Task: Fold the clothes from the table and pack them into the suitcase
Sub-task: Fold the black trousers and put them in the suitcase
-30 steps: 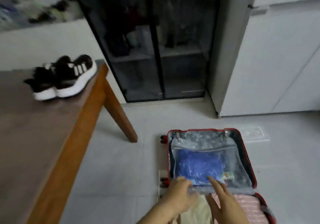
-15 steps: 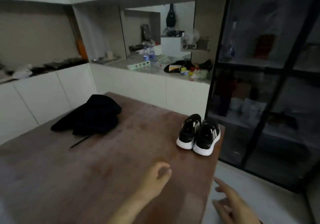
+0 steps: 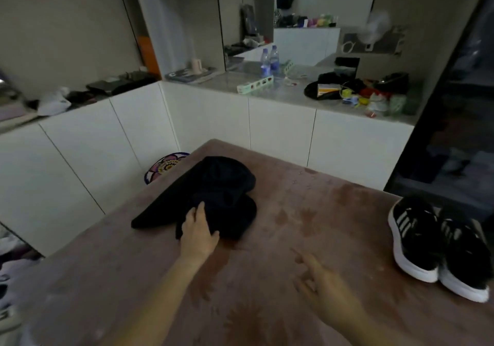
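Left hand [image 3: 199,229] on black garment [image 3: 227,185], mid-table [image 3: 334,212].
I can't tell if it grips the cloth or just rests there. Right hand [image 3: 326,289] hovers loose, fingers relaxed, empty. Shoes [image 3: 433,247] at right edge.

we cannot tell whether the left hand [image 3: 199,232] grips the black garment [image 3: 216,190] or only rests on it, because its fingertips are lost in the dark folds. the right hand [image 3: 320,284] is blurred. the table [image 3: 294,212] runs off the near edge. the clutter [image 3: 369,97] on the far counter [image 3: 288,90] is too small to name.
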`<state>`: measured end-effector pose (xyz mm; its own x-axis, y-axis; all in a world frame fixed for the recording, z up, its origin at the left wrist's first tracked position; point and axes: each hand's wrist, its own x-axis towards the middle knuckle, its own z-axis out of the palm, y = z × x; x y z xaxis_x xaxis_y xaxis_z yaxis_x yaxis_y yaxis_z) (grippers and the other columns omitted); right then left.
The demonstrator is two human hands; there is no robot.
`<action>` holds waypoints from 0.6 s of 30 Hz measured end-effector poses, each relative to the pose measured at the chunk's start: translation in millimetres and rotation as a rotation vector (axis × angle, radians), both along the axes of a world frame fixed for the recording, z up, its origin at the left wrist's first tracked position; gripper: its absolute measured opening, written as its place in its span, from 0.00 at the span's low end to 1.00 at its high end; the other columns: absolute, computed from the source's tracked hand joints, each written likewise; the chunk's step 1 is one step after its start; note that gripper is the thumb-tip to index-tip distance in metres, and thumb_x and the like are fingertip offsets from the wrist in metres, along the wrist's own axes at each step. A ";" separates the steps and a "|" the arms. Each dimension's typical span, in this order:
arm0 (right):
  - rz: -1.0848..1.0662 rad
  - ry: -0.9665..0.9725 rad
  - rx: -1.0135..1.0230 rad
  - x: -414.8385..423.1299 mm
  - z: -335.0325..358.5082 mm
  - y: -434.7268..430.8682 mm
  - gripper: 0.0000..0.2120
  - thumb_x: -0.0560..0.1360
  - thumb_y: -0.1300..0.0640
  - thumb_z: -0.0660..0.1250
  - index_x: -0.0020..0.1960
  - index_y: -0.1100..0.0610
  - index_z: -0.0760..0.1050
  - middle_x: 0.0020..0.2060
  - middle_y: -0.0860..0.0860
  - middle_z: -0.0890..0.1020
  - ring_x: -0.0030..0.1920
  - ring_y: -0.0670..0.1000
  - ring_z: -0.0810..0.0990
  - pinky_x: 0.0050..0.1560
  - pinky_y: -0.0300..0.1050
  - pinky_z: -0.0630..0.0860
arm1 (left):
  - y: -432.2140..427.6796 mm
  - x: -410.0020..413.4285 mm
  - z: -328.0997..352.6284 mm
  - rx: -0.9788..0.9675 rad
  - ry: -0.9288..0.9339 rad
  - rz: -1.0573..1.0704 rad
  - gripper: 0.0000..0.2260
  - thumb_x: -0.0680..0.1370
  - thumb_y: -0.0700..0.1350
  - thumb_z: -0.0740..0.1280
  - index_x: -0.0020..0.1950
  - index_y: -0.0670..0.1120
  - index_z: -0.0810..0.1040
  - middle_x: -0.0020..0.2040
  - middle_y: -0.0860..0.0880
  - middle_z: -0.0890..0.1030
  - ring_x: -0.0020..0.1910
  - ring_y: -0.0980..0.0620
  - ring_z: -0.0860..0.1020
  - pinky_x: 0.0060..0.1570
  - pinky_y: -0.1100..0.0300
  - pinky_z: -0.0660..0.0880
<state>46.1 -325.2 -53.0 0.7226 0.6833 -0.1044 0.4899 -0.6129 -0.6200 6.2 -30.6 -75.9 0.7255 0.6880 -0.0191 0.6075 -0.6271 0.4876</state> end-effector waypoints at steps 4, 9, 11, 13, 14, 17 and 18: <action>0.041 0.037 -0.078 5.8 -21.7 18.3 0.32 0.76 0.50 0.63 0.61 0.23 0.46 0.62 0.42 0.73 0.49 0.41 0.79 0.50 0.29 0.72 | 54.5 13.8 -25.6 -0.127 -0.036 0.169 0.41 0.74 0.51 0.71 0.78 0.43 0.50 0.75 0.40 0.58 0.71 0.37 0.62 0.67 0.46 0.65; -0.020 0.003 -0.134 17.2 -34.6 23.1 0.38 0.75 0.43 0.64 0.54 0.15 0.34 0.59 0.33 0.66 0.48 0.39 0.78 0.52 0.30 0.72 | 87.1 43.3 -34.8 -0.295 0.035 0.125 0.30 0.78 0.48 0.67 0.75 0.40 0.61 0.69 0.40 0.71 0.65 0.41 0.72 0.61 0.50 0.72; -0.020 0.020 -0.139 21.3 -33.9 28.5 0.33 0.75 0.45 0.63 0.57 0.16 0.43 0.59 0.34 0.67 0.49 0.40 0.78 0.51 0.32 0.73 | 80.4 50.6 -30.9 -0.313 0.101 0.043 0.26 0.80 0.47 0.63 0.75 0.40 0.61 0.71 0.42 0.69 0.67 0.43 0.71 0.61 0.54 0.70; -0.031 0.036 -0.154 26.0 -29.7 37.9 0.29 0.76 0.46 0.62 0.65 0.25 0.49 0.63 0.36 0.67 0.52 0.40 0.77 0.53 0.34 0.73 | 61.1 55.7 -22.9 -0.318 0.062 -0.053 0.25 0.81 0.48 0.62 0.76 0.40 0.60 0.72 0.43 0.68 0.69 0.44 0.69 0.62 0.55 0.69; -0.040 0.033 -0.159 29.0 -29.6 43.0 0.29 0.76 0.46 0.62 0.69 0.31 0.51 0.65 0.39 0.67 0.54 0.41 0.77 0.55 0.36 0.73 | 47.9 56.7 -18.3 -0.314 0.029 -0.106 0.25 0.81 0.49 0.61 0.75 0.39 0.62 0.71 0.43 0.69 0.68 0.44 0.69 0.62 0.55 0.69; -0.054 0.036 -0.183 32.4 -31.5 58.4 0.34 0.75 0.43 0.63 0.75 0.39 0.49 0.69 0.43 0.65 0.59 0.46 0.75 0.57 0.41 0.74 | 2.3 52.1 -4.1 -0.260 -0.065 -0.256 0.18 0.80 0.51 0.61 0.63 0.39 0.73 0.56 0.43 0.79 0.55 0.44 0.78 0.49 0.54 0.74; -0.071 0.063 -0.174 30.7 -31.9 62.6 0.36 0.74 0.40 0.64 0.75 0.39 0.48 0.70 0.43 0.63 0.61 0.48 0.74 0.57 0.43 0.74 | -14.1 46.9 3.4 -0.269 -0.099 -0.291 0.17 0.79 0.52 0.62 0.60 0.40 0.74 0.52 0.44 0.79 0.52 0.44 0.78 0.47 0.54 0.75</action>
<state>76.8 -262.6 -85.0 0.7564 0.5988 -0.2633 0.4056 -0.7451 -0.5295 53.0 -44.8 -72.6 0.8966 0.4335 -0.0904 0.3650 -0.6079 0.7051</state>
